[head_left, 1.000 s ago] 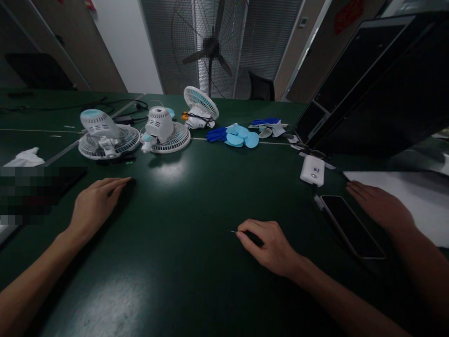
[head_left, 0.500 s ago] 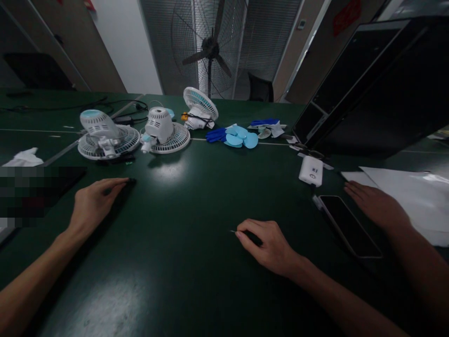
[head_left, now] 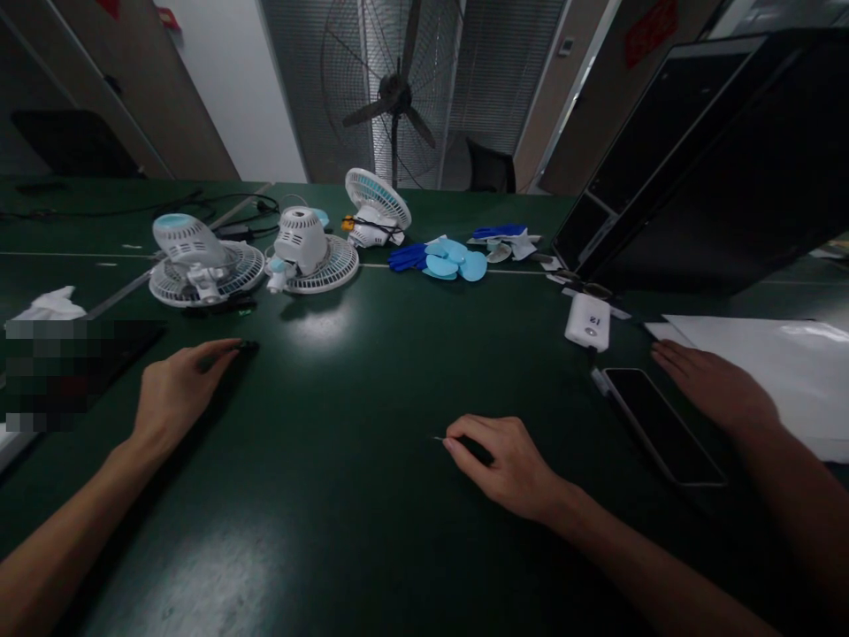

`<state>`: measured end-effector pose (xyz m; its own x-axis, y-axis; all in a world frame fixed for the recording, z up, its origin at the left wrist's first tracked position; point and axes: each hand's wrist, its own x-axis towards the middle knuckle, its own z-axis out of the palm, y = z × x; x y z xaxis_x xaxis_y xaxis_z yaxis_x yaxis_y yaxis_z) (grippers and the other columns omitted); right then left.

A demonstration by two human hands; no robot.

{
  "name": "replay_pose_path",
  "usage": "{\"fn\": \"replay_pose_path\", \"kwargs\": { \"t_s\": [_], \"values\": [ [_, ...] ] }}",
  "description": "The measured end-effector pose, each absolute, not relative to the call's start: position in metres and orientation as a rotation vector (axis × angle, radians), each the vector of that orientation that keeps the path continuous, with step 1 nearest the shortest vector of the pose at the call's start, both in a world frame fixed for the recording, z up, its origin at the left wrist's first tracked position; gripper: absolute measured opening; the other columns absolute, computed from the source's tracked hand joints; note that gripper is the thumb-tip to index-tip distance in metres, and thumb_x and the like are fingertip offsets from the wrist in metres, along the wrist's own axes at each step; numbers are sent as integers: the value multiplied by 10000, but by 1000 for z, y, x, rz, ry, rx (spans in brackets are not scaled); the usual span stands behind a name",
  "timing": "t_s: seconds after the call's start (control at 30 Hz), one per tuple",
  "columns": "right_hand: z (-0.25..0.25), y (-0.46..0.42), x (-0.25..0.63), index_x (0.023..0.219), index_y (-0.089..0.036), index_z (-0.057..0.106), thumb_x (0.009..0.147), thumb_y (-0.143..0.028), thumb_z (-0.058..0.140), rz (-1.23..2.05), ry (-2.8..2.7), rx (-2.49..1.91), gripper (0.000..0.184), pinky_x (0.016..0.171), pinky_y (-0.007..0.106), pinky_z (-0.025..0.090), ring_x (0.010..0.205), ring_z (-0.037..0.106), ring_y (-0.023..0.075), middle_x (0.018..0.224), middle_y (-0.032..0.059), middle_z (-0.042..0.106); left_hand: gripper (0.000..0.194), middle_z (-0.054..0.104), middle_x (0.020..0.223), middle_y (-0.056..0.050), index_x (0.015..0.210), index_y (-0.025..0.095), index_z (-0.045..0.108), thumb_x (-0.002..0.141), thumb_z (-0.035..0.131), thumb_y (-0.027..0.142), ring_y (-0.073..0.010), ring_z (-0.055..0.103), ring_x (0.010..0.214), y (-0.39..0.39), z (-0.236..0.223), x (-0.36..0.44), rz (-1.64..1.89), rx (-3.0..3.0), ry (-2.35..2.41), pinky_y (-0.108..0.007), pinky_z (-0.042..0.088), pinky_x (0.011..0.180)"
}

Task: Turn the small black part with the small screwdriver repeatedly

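My left hand [head_left: 173, 392] rests on the dark green table [head_left: 345, 372], thumb and forefinger closed on a small dark part [head_left: 248, 346] at its fingertips. My right hand [head_left: 508, 464] lies near the table's middle, fingers curled in a pinch, with a thin pin-like tip [head_left: 438, 438] sticking out to the left. Two white and blue small fans [head_left: 199, 261] [head_left: 309, 249] lie face down beyond my left hand. A third fan [head_left: 377, 208] stands tilted behind them.
Another person's hand [head_left: 713, 387] lies flat at the right, beside a dark phone [head_left: 663, 426] and white sheets [head_left: 776, 363]. A white power bank [head_left: 587, 321], light blue fan blades [head_left: 455, 259], blue gloves [head_left: 408, 256], a large black case [head_left: 716, 168] and a floor fan [head_left: 393, 88] stand farther back.
My left fingers have arched a little over the small dark part. The white sheets at the right have shifted. My right hand has stayed in place.
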<state>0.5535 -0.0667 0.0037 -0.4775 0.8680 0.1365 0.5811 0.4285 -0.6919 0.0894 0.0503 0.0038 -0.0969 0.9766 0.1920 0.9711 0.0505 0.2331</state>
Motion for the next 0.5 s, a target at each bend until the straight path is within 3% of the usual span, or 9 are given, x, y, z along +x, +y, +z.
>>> {"fn": "replay_pose_path", "kwargs": {
  "t_s": [0.2, 0.5],
  "values": [
    [4, -67, 554, 985, -191, 671, 1049, -296, 519, 732, -2239, -1233, 196, 635, 264, 404, 676, 581, 121, 831, 3, 670, 416, 678, 1327, -45, 1272, 190, 718, 1040, 439, 393, -239, 621, 1165, 49, -3, 97, 496, 2470, 2164, -313, 488, 915],
    [4, -68, 552, 991, -194, 676, 1051, -321, 512, 711, -2253, -1237, 216, 644, 260, 413, 685, 592, 129, 841, 12, 682, 438, 658, 1272, -91, 1269, 160, 686, 1039, 419, 420, -265, 594, 1122, 50, -1, 104, 556, 2539, 2026, -360, 495, 907]
  ]
}}
